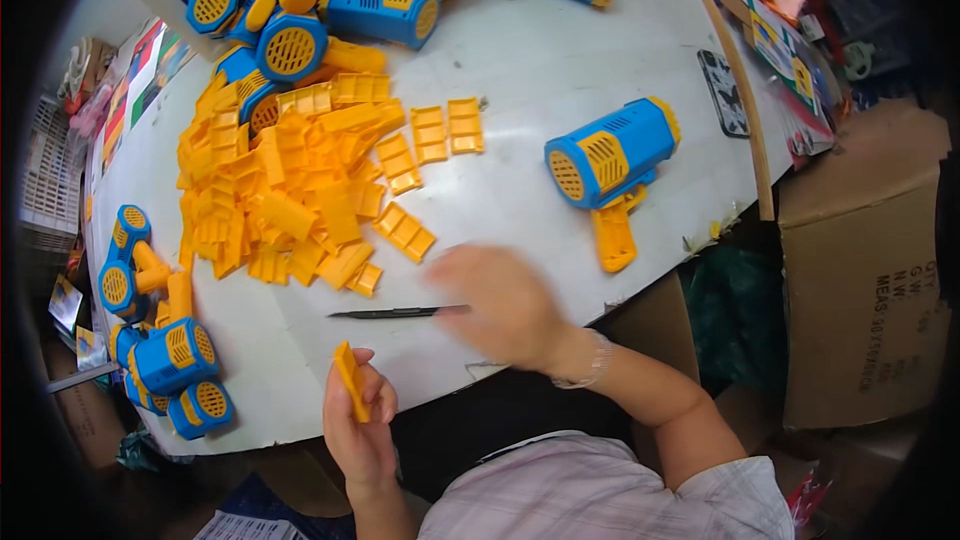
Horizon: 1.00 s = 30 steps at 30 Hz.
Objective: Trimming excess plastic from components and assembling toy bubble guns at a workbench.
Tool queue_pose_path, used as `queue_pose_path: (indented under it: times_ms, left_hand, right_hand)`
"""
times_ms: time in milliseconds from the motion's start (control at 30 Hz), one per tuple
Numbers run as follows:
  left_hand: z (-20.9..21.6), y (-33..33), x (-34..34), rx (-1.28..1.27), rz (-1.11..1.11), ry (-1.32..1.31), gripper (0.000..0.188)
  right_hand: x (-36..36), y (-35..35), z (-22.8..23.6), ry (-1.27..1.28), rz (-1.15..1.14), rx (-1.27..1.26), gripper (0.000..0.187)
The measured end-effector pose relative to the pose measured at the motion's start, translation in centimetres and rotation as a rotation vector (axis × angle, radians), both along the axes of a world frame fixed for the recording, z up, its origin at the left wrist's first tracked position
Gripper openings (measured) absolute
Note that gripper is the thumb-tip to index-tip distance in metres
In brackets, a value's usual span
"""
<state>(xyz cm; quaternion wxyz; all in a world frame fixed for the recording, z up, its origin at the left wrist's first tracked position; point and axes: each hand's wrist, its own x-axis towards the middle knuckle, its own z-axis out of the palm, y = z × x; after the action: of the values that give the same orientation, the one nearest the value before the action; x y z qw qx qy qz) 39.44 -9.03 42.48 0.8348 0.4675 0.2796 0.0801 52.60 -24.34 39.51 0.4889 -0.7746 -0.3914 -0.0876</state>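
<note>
My left hand (362, 430) is closed on a yellow plastic cover (349, 380), a thin rectangular piece held edge-on between thumb and fingers near the table's front edge. My right hand (500, 302) is smeared by motion above the table. Its fingers overlap the right end of a slim black pen-like tool (385, 313); whether they grip it I cannot tell. Just beyond lies a big heap of yellow plastic covers (300, 190) with ribbed, compartment-like faces. A few single covers (404, 231) rest at the heap's right side.
On the right lies a blue and yellow toy bubble gun (610, 155), its yellow handle toward me. More such toys pile up at the far left (375, 12) and near left (170, 355). A phone (722, 92) lies by the right edge, with a cardboard box (860, 270) beyond it.
</note>
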Motion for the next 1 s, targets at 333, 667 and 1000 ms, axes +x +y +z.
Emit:
queue_pose_path:
  times_ms: [333, 667, 1000]
  left_hand:
    - [-2.2, -6.2, 6.0, -0.114, -0.464, 0.205, 0.018]
    - [-3.3, -5.8, 4.2, -0.208, -0.445, 0.259, 0.015]
    - [-3.7, -5.3, 2.3, -0.208, -0.451, 0.228, 0.01]
  right_hand:
    - [0.9, -10.8, -1.7, 0.841, -0.559, -0.101, 0.022]
    - [-4.7, -6.6, -1.1, 1.275, -0.031, 0.194, 0.04]
    - [-6.5, -5.5, -0.6, 1.229, -0.087, 0.318, 0.038]
